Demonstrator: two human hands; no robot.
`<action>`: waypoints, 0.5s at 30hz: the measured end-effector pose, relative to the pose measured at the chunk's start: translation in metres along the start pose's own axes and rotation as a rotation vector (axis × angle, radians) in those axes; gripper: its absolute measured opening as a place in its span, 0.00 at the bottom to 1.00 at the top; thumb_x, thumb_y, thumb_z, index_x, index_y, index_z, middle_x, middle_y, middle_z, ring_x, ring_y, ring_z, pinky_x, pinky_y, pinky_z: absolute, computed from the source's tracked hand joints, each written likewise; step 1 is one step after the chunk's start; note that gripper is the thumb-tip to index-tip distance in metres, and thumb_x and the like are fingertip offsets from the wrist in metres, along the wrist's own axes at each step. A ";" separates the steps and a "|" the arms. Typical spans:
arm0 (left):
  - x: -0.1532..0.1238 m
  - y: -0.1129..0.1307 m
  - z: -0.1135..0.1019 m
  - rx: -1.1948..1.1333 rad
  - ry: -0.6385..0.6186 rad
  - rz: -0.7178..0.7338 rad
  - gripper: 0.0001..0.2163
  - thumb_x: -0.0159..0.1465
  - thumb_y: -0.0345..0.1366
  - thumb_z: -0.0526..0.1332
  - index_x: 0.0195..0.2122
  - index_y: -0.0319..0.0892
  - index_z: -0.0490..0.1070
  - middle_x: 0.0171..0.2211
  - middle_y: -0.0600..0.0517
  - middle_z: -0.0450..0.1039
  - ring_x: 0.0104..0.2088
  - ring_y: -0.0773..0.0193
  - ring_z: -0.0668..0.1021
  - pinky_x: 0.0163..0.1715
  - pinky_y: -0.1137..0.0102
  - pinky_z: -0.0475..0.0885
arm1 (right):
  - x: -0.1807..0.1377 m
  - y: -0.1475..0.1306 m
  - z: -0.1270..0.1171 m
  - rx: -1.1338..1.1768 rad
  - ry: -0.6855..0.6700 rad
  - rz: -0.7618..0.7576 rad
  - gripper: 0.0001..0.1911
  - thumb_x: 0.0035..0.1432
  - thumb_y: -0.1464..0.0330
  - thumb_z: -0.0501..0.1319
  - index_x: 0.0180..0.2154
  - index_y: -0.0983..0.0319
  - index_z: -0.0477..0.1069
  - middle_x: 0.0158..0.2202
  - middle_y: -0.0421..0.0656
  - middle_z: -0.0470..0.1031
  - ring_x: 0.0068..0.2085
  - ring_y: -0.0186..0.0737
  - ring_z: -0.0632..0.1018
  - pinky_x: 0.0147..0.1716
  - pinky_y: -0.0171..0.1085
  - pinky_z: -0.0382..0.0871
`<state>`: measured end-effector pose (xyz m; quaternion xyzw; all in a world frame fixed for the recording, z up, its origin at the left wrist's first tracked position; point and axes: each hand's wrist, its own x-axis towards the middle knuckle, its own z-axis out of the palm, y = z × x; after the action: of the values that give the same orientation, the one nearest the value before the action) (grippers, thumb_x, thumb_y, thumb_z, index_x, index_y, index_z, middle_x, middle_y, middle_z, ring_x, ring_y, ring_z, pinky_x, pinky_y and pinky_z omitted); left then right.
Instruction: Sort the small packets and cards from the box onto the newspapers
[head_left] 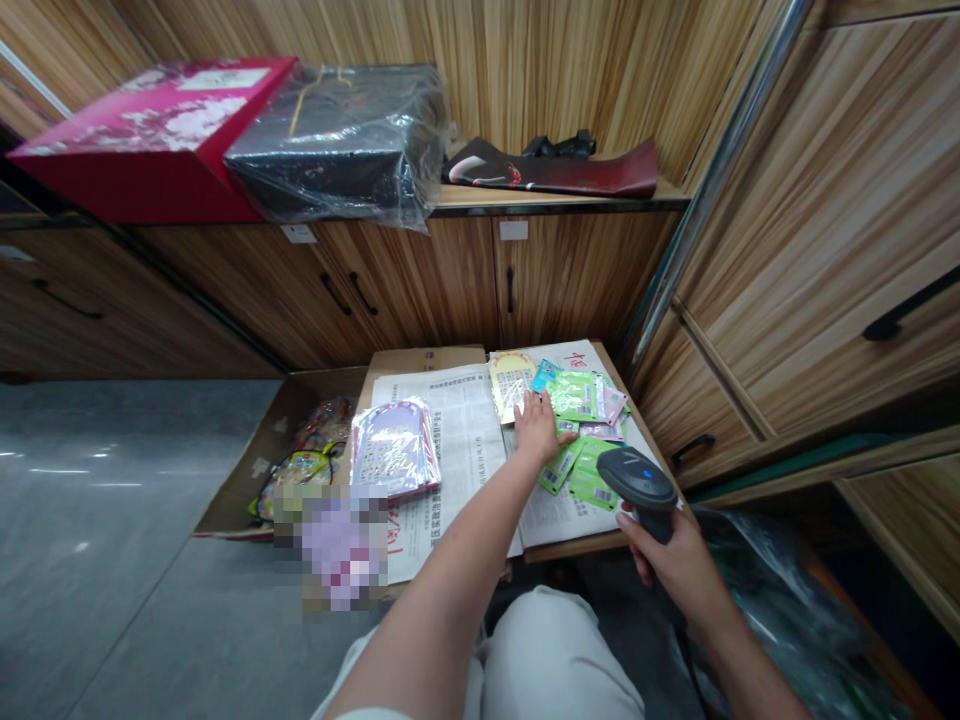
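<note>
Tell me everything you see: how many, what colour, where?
Floral box: one, pink, left on shelf.
Wrapped box: one, black, beside it.
Curved sheet: one, dark red, shelf's right.
Cabinets: several, brown, back and right.
Carton: one, brown, left; holds assorted packets.
Newspapers: at least two, whitish, centre.
Wrapped stack: one, lilac, newspapers' left.
Yellow packet: one, yellow, back of newspapers.
Blue packet: one, blue, beside it.
Green packets: several, bright green, newspapers' right.
Pink packet: at least one, pale pink, among green.
Clear plastic: count unclear, transparent, lower right.
Blurred patch: one, mostly lilac, lower left.
Scanner: one, dark grey, lower right.
Trousers: one pair, whitish, bottom centre.
Left hand: one, bare, on packets.
Right hand: one, bare, around scanner.
</note>
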<state>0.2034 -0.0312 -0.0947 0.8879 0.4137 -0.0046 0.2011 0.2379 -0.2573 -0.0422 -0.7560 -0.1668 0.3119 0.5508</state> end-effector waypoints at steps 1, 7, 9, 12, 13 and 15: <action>0.000 0.000 0.000 -0.005 -0.003 -0.001 0.46 0.59 0.54 0.60 0.70 0.35 0.40 0.69 0.33 0.41 0.70 0.45 0.42 0.65 0.49 0.41 | 0.000 0.000 0.001 -0.003 -0.001 -0.002 0.22 0.43 0.53 0.68 0.35 0.62 0.71 0.12 0.32 0.66 0.11 0.34 0.66 0.08 0.32 0.59; -0.010 -0.007 -0.008 0.009 0.010 0.016 0.44 0.60 0.54 0.60 0.69 0.31 0.44 0.69 0.30 0.39 0.69 0.42 0.41 0.66 0.51 0.41 | -0.002 -0.002 0.006 -0.032 -0.042 -0.002 0.21 0.45 0.53 0.68 0.35 0.62 0.70 0.12 0.31 0.66 0.11 0.34 0.66 0.09 0.32 0.60; -0.017 -0.018 -0.018 0.019 0.029 0.005 0.41 0.62 0.53 0.58 0.69 0.33 0.46 0.69 0.32 0.40 0.69 0.43 0.41 0.65 0.51 0.41 | -0.004 -0.001 0.010 -0.033 -0.071 -0.005 0.22 0.45 0.53 0.67 0.35 0.62 0.70 0.12 0.31 0.65 0.11 0.34 0.66 0.09 0.32 0.60; -0.032 -0.046 -0.042 0.033 0.056 -0.069 0.36 0.64 0.50 0.57 0.68 0.35 0.48 0.69 0.34 0.45 0.69 0.44 0.43 0.65 0.51 0.43 | -0.008 0.000 0.019 -0.031 -0.115 -0.005 0.22 0.45 0.53 0.68 0.36 0.62 0.71 0.12 0.31 0.65 0.11 0.34 0.65 0.09 0.33 0.60; -0.039 -0.058 -0.052 0.039 0.066 -0.108 0.35 0.64 0.48 0.57 0.67 0.36 0.50 0.68 0.34 0.47 0.69 0.44 0.44 0.65 0.52 0.43 | -0.010 0.000 0.023 -0.027 -0.131 -0.005 0.22 0.45 0.53 0.68 0.36 0.62 0.71 0.12 0.31 0.65 0.11 0.34 0.65 0.09 0.33 0.60; -0.053 -0.084 -0.074 0.046 0.096 -0.215 0.31 0.64 0.43 0.58 0.65 0.36 0.54 0.67 0.34 0.51 0.69 0.45 0.47 0.65 0.54 0.45 | -0.013 -0.001 0.030 -0.023 -0.157 -0.006 0.21 0.45 0.54 0.68 0.35 0.61 0.70 0.11 0.31 0.65 0.10 0.34 0.65 0.09 0.33 0.59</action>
<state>0.0947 0.0050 -0.0470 0.8419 0.5157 0.0070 0.1589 0.2089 -0.2425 -0.0432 -0.7349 -0.2154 0.3666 0.5283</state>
